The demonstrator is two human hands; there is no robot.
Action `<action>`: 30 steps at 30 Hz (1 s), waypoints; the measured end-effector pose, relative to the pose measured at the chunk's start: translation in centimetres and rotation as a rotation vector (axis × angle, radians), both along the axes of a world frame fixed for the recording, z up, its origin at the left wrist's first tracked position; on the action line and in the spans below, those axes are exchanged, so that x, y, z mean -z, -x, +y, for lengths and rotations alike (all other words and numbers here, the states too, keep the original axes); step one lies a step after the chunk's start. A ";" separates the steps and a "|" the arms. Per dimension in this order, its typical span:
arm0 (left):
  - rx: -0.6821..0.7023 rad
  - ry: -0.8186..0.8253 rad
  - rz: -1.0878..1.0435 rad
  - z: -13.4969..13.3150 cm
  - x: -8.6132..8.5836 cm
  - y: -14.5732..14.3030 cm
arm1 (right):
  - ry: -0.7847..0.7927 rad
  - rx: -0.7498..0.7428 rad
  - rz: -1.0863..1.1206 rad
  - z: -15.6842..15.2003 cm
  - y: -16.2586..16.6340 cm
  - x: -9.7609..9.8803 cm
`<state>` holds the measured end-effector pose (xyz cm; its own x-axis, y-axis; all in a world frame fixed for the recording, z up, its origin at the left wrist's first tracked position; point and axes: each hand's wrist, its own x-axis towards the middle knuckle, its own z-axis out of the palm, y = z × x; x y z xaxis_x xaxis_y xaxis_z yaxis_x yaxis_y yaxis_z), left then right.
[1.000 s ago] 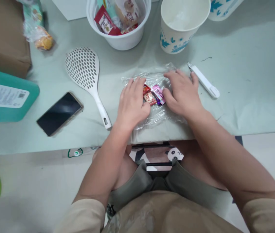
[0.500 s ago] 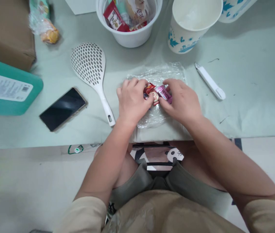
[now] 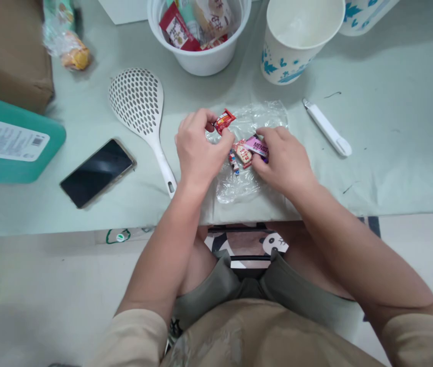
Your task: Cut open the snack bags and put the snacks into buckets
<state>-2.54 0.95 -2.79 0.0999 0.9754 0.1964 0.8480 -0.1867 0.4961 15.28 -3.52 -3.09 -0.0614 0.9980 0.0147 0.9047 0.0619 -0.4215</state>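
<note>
Between the fingers and thumb of my left hand [image 3: 201, 145] is a small red wrapped candy [image 3: 224, 121], raised at the upper left of a clear plastic bag [image 3: 235, 188]. My right hand [image 3: 285, 155] is closed round a purple wrapped candy [image 3: 256, 145] marked "MENSS" at the bag's right side; its lower part is hidden by the fingers. A cream-and-red wrapped candy [image 3: 244, 154] lies on the bag between the hands. Beside it is a small blue, white and red wrapped piece [image 3: 233, 162]. The bag lies flat and crinkled on the green cloth.
A white skimmer [image 3: 137, 102] and a phone [image 3: 97, 173] lie to the left, near a teal bottle [image 3: 13, 137] and a brown box [image 3: 9, 51]. Behind stand a white tub [image 3: 208, 61] of snacks and a paper cup [image 3: 287, 61]. A white utility knife [image 3: 327, 127] lies right.
My left hand has moved up and left, lifting the red candy from the small pile. My right hand stays at the purple candy, and the other pieces now show more.
</note>
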 end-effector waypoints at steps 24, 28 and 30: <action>0.056 -0.009 -0.095 -0.5 -0.5 0.2 | 0.033 0.060 0.229 -0.3 -1.6 -0.6; 0.055 -0.012 -0.163 -0.4 -0.2 0.2 | 0.088 0.138 0.276 -0.4 -2.0 -1.1; 0.063 -0.022 -0.229 -0.2 0.1 0.3 | 0.067 0.200 0.335 -0.5 -2.3 -1.3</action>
<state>-2.80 0.74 -2.90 0.1110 0.9639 0.2419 0.7003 -0.2486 0.6692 17.60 -4.04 -1.83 0.1311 0.9893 -0.0642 0.7076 -0.1388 -0.6929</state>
